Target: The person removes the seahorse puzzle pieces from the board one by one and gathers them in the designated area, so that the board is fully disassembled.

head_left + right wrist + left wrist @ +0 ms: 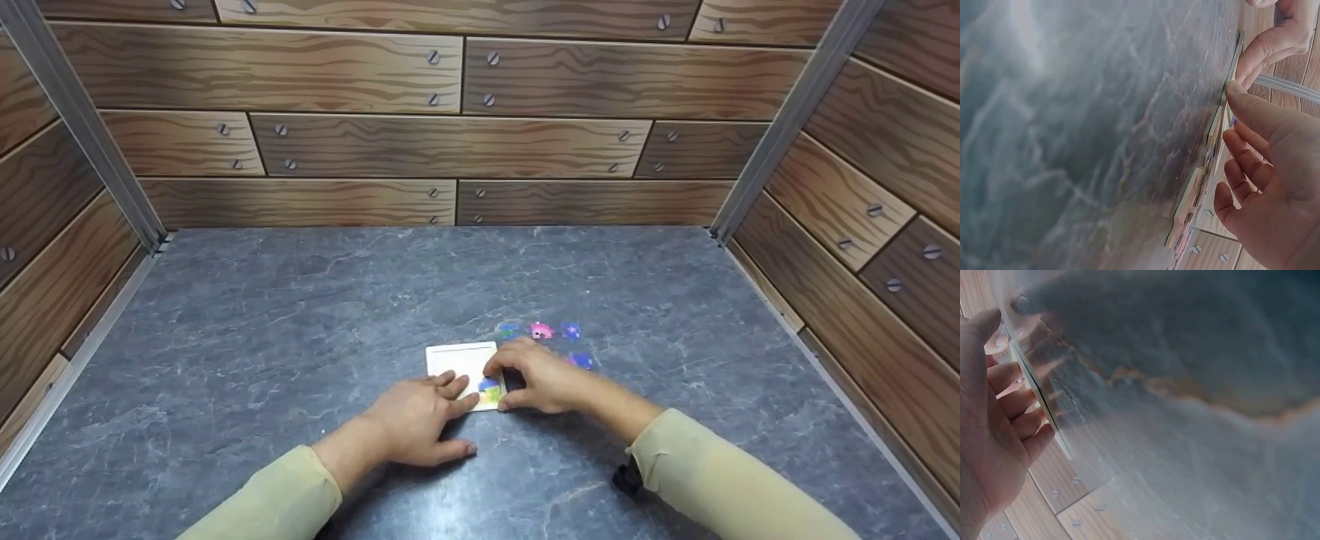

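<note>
A white puzzle tray (459, 360) lies on the table, with a yellow, green and blue puzzle piece (490, 391) in its near right corner. My left hand (416, 420) rests its outstretched fingers on the tray's near left part, the thumb spread on the tabletop. At the tray's right side, my right hand (547, 379) has bent fingers. Its index fingertip touches down inside the tray by the blue part, while the thumb (1247, 104) meets the near edge. Whether it pinches a piece there is hidden. In the left wrist view the left hand (1002, 416) lies along the tray edge (1044, 405).
Right of the tray lie loose puzzle pieces: a blue-green one (509, 331), a pink one with an eye (541, 331), a blue one with a star (571, 331) and a blue-pink one (580, 361). Wood-patterned walls (360, 146) enclose the grey marbled table (300, 300).
</note>
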Motion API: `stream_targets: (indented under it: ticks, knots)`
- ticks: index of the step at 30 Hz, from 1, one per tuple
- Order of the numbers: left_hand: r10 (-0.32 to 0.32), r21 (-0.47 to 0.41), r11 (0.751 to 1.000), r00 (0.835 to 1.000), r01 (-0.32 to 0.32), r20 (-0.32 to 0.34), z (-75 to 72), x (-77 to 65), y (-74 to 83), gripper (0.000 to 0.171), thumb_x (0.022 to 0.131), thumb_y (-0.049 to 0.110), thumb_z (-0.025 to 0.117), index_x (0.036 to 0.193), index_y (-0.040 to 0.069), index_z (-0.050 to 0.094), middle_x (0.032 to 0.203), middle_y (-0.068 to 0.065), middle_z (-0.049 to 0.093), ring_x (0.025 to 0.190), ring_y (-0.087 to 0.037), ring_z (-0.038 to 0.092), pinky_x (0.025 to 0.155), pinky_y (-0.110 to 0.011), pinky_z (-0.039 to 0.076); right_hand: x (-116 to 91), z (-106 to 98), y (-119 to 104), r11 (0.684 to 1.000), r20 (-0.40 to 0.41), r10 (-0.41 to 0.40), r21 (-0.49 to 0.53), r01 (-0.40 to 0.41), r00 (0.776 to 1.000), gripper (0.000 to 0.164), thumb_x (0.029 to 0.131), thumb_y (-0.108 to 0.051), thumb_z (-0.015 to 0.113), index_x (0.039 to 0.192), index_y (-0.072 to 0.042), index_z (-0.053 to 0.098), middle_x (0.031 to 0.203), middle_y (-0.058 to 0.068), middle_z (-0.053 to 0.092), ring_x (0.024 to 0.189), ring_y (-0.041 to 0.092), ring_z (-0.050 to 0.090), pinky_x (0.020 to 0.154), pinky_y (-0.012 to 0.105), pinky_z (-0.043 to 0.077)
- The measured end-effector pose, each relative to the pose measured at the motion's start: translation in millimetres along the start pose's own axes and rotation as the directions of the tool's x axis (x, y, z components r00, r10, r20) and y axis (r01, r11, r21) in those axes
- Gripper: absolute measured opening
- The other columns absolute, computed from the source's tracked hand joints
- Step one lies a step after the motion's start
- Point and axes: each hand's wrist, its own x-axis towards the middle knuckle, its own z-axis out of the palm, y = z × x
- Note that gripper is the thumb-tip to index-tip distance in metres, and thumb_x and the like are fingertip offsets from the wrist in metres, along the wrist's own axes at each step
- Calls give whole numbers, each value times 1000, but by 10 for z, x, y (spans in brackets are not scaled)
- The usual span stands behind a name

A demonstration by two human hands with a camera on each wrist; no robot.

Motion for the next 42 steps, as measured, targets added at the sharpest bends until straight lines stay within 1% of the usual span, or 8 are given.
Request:
stream_targets:
  ticks: [8,14,21,27,35,42]
  knots:
    - [-2,-3,1000,1000,2,-6,-4,4,5,73,102,64,55,153,13,59,157,-17,53,143,-35,53,116,-43,45,-30,31,-6,1000,-26,13,10,-13,1000,38,83,-15,88,116,-8,69,110,3,69,110,24,58,100,45,49]
    - [-7,1,1000,1000,7,-9,6,7,6,73,102,65,55,153,14,60,157,-17,53,143,-35,53,116,-43,45,-39,41,-18,1000,-42,6,8,-5,999,40,83,-15,89,117,-8,68,108,3,68,107,26,59,97,45,49]
    - [-17,4,1000,1000,17,-6,5,10,5,73,102,65,54,154,14,58,157,-17,53,144,-34,53,117,-42,43,-30,38,-50,1000,-52,27,-3,-27,998,42,82,-17,90,117,-10,68,107,3,69,105,22,59,97,44,51]
    - [-12,14,1000,1000,12,-12,13,15,9,73,102,65,55,154,14,59,157,-16,54,143,-35,54,116,-42,45,-32,41,-52,999,-63,40,0,-40,997,42,81,-18,92,115,-11,68,105,3,69,103,23,61,94,43,51]
    - [-3,16,1000,1000,4,-13,16,7,11,72,102,65,54,153,14,60,156,-17,55,142,-35,55,115,-43,46,-40,45,-49,1000,-82,14,3,-14,997,41,80,-16,93,113,-11,68,102,3,70,101,26,62,91,41,51]
    - [-6,23,1000,1000,6,-8,20,14,9,73,102,65,53,154,14,59,156,-17,54,142,-35,54,116,-43,45,-40,29,-51,1000,-86,13,12,-12,996,41,79,-16,93,112,-11,68,103,4,71,101,26,63,90,41,51]
